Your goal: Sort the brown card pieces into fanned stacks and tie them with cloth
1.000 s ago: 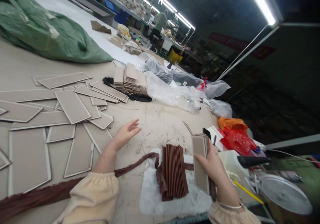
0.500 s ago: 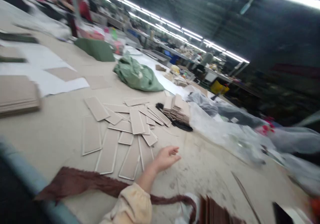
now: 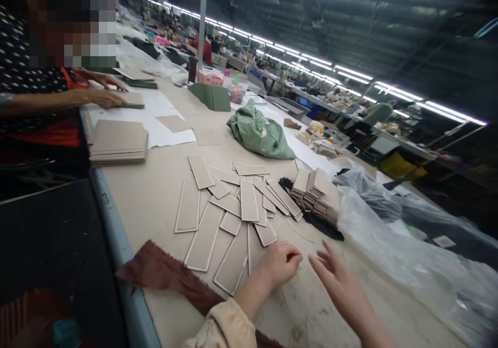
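My left hand [image 3: 280, 263], in a cream sleeve [image 3: 223, 327], hovers at the near end of loose beige panels. Its fingers are curled closed and nothing shows in them. To its right, my right hand [image 3: 342, 280] is open, fingers spread, holding nothing. The rectangular panels [image 3: 204, 239] have pale edges and lie overlapping in a loose pile. A frayed brown cloth strip [image 3: 167, 273] runs beneath my left forearm. Beyond my right hand, a stack of similar beige pieces [image 3: 321, 192] rests on black material [image 3: 327, 227].
A co-worker [image 3: 35, 88] on the left handles a board by a stack of larger beige boards [image 3: 119, 138]. A green bag [image 3: 260, 130] and green pieces [image 3: 212, 96] lie farther back. Clear plastic sheeting [image 3: 389, 244] covers the right side. The blue table edge [image 3: 116, 234] is at left.
The view has swung left, bringing the co-worker into sight. My right hand has come into view beside my left, whose fingers are curled in more.
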`<state>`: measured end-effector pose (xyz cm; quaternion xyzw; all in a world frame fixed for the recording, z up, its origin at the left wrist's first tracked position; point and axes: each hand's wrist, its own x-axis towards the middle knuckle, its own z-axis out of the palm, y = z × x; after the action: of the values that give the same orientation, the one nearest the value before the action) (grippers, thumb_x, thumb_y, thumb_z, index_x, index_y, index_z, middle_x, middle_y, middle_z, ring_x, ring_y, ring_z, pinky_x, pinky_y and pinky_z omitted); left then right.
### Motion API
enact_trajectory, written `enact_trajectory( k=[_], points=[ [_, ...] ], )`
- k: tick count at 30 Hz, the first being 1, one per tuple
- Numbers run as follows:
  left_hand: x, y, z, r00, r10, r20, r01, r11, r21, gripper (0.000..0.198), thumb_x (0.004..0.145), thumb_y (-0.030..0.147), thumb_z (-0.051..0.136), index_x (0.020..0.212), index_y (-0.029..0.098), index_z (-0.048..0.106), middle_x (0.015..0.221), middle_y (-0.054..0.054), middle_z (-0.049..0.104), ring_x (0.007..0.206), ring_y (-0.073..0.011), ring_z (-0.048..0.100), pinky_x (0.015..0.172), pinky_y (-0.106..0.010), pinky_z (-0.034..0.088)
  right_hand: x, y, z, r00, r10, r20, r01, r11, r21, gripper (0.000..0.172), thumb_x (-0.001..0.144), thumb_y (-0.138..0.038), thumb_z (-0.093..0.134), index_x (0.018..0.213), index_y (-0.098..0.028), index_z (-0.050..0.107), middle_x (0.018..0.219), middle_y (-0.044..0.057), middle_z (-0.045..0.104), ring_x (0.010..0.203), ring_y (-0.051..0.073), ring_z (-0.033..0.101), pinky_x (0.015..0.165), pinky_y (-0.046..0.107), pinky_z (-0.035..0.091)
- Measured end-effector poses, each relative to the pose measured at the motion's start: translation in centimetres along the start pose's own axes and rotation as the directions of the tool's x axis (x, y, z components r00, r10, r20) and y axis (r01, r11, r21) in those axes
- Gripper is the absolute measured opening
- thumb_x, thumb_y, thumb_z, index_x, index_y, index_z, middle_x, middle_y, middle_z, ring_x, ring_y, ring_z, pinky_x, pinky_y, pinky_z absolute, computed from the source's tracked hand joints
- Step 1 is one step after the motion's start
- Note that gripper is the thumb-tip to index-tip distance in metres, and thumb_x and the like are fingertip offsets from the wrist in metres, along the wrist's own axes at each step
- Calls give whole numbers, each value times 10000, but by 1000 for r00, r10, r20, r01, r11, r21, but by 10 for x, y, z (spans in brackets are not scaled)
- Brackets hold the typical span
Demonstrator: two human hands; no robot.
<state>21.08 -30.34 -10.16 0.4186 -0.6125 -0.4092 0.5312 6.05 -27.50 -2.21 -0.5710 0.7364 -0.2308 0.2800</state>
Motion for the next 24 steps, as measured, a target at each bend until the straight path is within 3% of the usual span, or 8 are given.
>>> enact_trajectory(
  k=[2,3,5,7,11,16,20,24],
  points=[
    [0,5,-10,974,126,-186,-121,992,35,138,825,205,554,802,190,689,785,-50,667,778,-171,615,767,-296,493,41,-33,26,996,-22,82,21,1000,17,885,704,-649,564,1396,-122,397,1153,168,653,1052,295,627,959,435,448],
    [1,6,-18,919,149,-365,-132,989,72,141,834,205,546,881,189,677,900,-72,666,884,-188,614,846,-323,485,58,-46,40,994,4,108,-3,1000,-6,884,714,-662,545,1383,-100,411,1155,175,652,1062,298,621,964,432,442],
    [5,5,-38,715,121,-688,-44,991,128,235,846,219,540,1063,183,619,1170,-124,585,1131,-228,533,1015,-403,403,85,-61,66,989,49,137,-34,994,-106,914,722,-681,528,1358,-34,425,1235,227,596,1143,312,574,990,406,420],
    [10,1,-54,578,42,-815,90,989,115,390,851,254,545,1231,173,519,1375,-165,426,1308,-258,387,1106,-457,299,101,-68,89,988,74,136,-51,985,-163,899,716,-674,548,1315,-8,468,1298,261,538,1217,330,516,1017,392,394],
    [16,-13,-62,629,-192,-753,305,952,12,617,852,337,540,1398,123,348,1527,-207,203,1429,-291,187,1155,-477,214,115,-77,116,990,104,99,-86,981,-175,877,679,-678,583,1254,-18,525,1278,281,545,1228,367,498,1004,412,399],
    [17,-19,-57,708,-338,-620,405,913,-35,612,849,402,522,1380,121,405,1553,-168,184,1442,-288,150,1176,-443,181,120,-84,129,988,150,48,-145,985,-97,938,568,-665,685,1211,3,543,1228,316,563,1182,402,525,940,437,444],
    [19,-15,-61,710,-390,-587,429,900,-80,634,876,418,464,1370,27,402,1549,-199,175,1436,-271,183,1182,-405,174,119,-82,135,983,142,114,-151,985,82,673,514,-580,767,964,-88,679,1031,207,695,1030,350,624,832,389,509],
    [21,-10,-64,692,-443,-570,414,890,-189,585,877,395,471,1352,54,439,1532,-170,252,1418,-243,246,1175,-351,206,115,-82,140,976,99,195,-165,918,361,499,633,-478,745,946,-94,678,862,135,732,840,269,684,684,336,555]
  ],
)
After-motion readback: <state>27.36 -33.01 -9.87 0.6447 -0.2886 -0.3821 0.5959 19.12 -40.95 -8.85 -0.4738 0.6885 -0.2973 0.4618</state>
